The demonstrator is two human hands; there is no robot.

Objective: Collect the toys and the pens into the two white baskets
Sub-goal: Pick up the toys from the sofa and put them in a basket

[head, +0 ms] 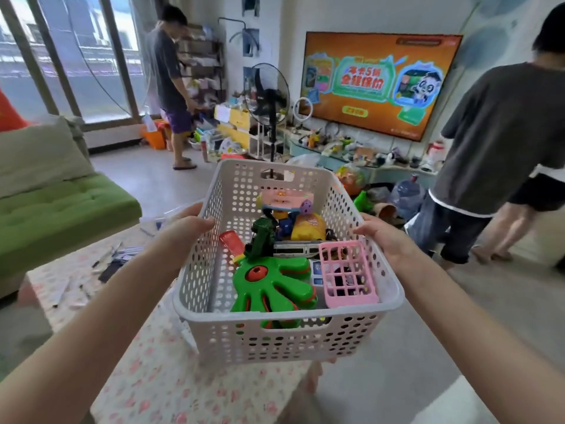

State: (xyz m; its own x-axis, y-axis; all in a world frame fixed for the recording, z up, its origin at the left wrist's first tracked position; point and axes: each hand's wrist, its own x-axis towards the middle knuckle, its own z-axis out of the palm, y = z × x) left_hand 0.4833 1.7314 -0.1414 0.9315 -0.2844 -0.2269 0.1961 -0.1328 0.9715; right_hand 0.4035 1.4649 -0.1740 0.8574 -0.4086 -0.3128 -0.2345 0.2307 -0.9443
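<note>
Living room: one lit TV (379, 84) on the wall, one green sofa (61, 203) at left, one table (153, 362) with a floral cloth below. A bystander (171, 87) stands by the window, a second bystander (495, 148) close on the right. One white basket (275, 341), perforated, is in the air over the table's edge. The left hand (183, 228) grips its left rim, the right hand (382, 237) its right rim. Inside are one green clapper (272, 280), one pink mini basket (348, 273) and smaller toys (293, 221) piled behind. Pens (119, 255) lie scattered on the table at left, too blurred to count.
</note>
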